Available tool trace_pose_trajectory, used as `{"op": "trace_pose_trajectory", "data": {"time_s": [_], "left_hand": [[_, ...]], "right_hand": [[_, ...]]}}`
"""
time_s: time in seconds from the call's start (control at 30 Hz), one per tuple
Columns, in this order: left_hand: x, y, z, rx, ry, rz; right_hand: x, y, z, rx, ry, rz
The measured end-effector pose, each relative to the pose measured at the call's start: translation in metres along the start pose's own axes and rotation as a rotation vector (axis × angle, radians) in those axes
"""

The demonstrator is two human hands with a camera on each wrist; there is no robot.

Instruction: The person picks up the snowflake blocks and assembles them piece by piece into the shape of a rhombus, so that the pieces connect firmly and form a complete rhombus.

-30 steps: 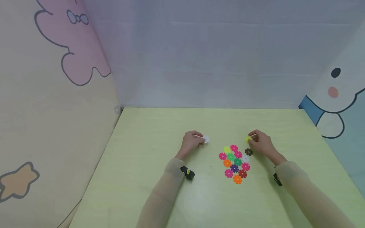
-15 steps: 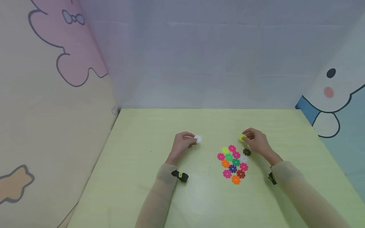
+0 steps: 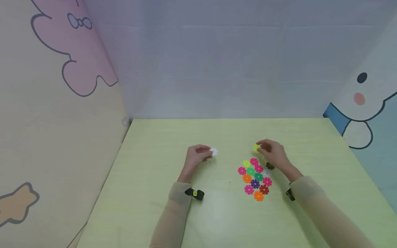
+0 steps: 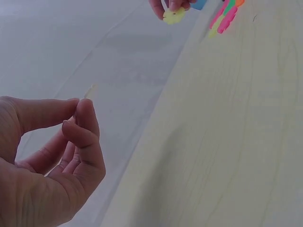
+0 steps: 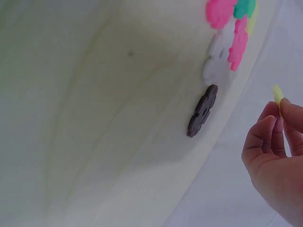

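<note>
Between thumb and index finger my left hand (image 3: pixel 196 156) pinches a white notched disc (image 3: pixel 214 151), a flower-shaped snowflake piece. In the left wrist view that disc is seen nearly edge-on above the fingertips. My right hand (image 3: pixel 274 153) pinches a yellow notched disc (image 3: pixel 256 148) of the same kind; it shows edge-on in the right wrist view. Both discs are held above the table, apart from each other. Below the right hand lies a dark brown disc (image 5: pixel 202 111), partly covered by that hand in the head view.
Several loose discs lie flat in a cluster on the pale table (image 3: pixel 139 193), among them a purple disc (image 3: pixel 255 184), an orange disc (image 3: pixel 258 196) and a green disc (image 3: pixel 250 171). A pale curtain (image 3: pixel 198 69) stands behind the table's far edge.
Over the last second the right hand has moved left with the yellow disc, past the brown one. The left hand has shifted left with the white disc. The cluster stays put.
</note>
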State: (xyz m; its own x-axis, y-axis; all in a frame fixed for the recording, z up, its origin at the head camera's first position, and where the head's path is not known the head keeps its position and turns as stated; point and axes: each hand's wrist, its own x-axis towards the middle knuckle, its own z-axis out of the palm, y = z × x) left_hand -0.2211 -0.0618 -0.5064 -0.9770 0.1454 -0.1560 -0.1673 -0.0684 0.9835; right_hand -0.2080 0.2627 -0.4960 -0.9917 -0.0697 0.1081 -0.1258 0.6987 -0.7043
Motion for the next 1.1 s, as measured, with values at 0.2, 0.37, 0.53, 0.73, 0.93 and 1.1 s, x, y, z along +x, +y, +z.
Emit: {"op": "trace_pose_trajectory", "data": {"time_s": [0.2,0.37,0.53,0.73,0.93,1.1], "left_hand": [[-0.004,0.003,0.0,-0.013,0.024,0.036],[-0.004,0.004,-0.002,-0.03,0.013,0.031],[-0.005,0.007,-0.003,-0.023,-0.007,0.025],[-0.009,0.014,0.0,-0.031,-0.016,0.024],[-0.009,0.013,0.002,-0.063,0.014,0.046],[-0.01,0.014,0.005,-0.064,0.013,0.06]], "right_hand": [[-0.001,-0.013,0.009,0.046,0.036,-0.028],[-0.002,-0.026,0.016,0.074,0.06,-0.045],[-0.003,-0.042,0.021,0.124,0.058,-0.072],[-0.004,-0.056,0.03,0.159,0.055,-0.079],[-0.004,-0.062,0.04,0.197,0.047,-0.08],[-0.004,-0.068,0.048,0.219,0.036,-0.093]]}}
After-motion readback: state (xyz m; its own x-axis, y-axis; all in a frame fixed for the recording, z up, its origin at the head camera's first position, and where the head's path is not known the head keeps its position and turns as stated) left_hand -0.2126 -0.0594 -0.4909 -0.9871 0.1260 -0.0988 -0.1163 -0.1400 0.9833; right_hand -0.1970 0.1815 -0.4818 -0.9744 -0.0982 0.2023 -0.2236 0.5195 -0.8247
